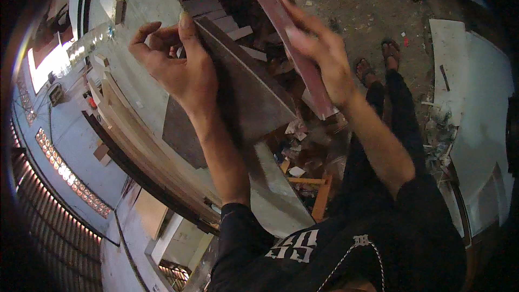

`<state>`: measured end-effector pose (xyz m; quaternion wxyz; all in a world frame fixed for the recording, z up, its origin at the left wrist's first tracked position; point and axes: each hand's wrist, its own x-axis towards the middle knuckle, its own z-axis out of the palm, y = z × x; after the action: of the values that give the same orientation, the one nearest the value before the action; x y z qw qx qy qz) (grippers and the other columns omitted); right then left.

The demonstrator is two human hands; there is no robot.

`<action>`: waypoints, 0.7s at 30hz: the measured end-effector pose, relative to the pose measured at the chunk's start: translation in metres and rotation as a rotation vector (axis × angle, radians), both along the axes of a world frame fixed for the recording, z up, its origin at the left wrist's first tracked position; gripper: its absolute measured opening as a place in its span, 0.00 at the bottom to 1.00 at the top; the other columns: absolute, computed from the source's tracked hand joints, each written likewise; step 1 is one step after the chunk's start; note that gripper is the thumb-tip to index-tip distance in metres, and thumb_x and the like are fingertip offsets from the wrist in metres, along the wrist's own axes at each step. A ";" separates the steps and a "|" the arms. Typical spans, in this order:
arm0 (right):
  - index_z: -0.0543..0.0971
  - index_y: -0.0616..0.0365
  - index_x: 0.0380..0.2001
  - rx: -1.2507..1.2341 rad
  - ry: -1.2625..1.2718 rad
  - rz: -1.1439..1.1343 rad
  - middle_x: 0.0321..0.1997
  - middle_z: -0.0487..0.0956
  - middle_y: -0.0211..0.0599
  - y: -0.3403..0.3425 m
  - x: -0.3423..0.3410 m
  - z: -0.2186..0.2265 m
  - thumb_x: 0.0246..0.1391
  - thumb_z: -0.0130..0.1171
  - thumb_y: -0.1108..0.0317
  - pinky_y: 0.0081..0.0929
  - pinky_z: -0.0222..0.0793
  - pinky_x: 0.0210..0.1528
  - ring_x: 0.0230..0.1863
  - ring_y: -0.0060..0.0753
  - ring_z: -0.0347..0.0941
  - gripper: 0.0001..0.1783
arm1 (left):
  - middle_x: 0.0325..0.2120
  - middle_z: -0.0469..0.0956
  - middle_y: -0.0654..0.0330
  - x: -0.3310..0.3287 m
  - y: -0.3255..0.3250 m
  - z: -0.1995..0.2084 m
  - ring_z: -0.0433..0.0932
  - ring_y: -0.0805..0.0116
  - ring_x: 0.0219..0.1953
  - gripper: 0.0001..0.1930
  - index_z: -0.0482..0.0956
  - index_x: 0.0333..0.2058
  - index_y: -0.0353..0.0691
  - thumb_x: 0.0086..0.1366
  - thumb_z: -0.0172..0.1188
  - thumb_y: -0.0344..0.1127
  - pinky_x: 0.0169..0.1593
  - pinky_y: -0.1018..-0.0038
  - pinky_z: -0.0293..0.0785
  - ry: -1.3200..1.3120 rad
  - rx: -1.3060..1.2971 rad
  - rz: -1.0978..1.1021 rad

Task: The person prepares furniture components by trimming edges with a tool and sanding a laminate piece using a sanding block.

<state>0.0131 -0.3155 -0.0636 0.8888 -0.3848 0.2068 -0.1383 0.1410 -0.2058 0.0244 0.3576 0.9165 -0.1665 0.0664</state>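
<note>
My left hand (181,70) is over the pale workbench, its fingers loosely bent and the thumb apart from them. Nothing shows between them, though the inner fingers are partly hidden. The thumb tip is beside the corner of a dark brown board (251,105) with a pale, rough edge, and my left wrist crosses over that board. My right hand (321,57), a little blurred, grips a long reddish-brown board (294,57) from its right side, its fingers along the face. A dark gap with scraps in it lies between the two boards.
The pale workbench (146,84) carries long wood strips (138,130) along its left side and a small block (111,2). Offcuts (221,19) lie in the gap. An orange wooden frame (321,197) is below. White panels (478,81) are at right, beyond my sandalled feet (390,54).
</note>
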 end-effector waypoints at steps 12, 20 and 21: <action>0.70 0.56 0.62 -0.029 0.171 0.079 0.53 0.74 0.35 -0.058 0.018 0.052 0.60 0.57 0.56 0.24 0.63 0.56 0.47 0.28 0.71 0.30 | 0.30 0.75 0.60 -0.028 -0.018 0.002 0.76 0.71 0.34 0.17 0.69 0.46 0.36 0.63 0.64 0.33 0.41 0.72 0.72 0.022 -0.163 -0.021; 0.65 0.58 0.64 -0.393 0.568 0.135 0.48 0.75 0.36 -0.176 -0.088 0.105 0.60 0.58 0.56 0.24 0.74 0.35 0.36 0.27 0.76 0.33 | 0.30 0.76 0.56 -0.005 -0.027 0.023 0.75 0.55 0.36 0.24 0.71 0.46 0.38 0.52 0.68 0.37 0.45 0.62 0.69 -0.077 -0.016 -0.088; 0.65 0.58 0.65 -0.508 0.576 0.148 0.47 0.75 0.37 -0.187 -0.098 0.115 0.59 0.60 0.57 0.24 0.74 0.36 0.38 0.28 0.76 0.34 | 0.30 0.76 0.56 -0.004 -0.022 0.025 0.75 0.54 0.36 0.23 0.72 0.46 0.39 0.52 0.67 0.37 0.46 0.61 0.68 -0.074 -0.026 -0.071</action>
<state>-0.0854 -0.5027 0.0517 0.6783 -0.6297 0.3787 -0.0071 0.1369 -0.2278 0.0498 0.3651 0.9023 -0.2113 0.0895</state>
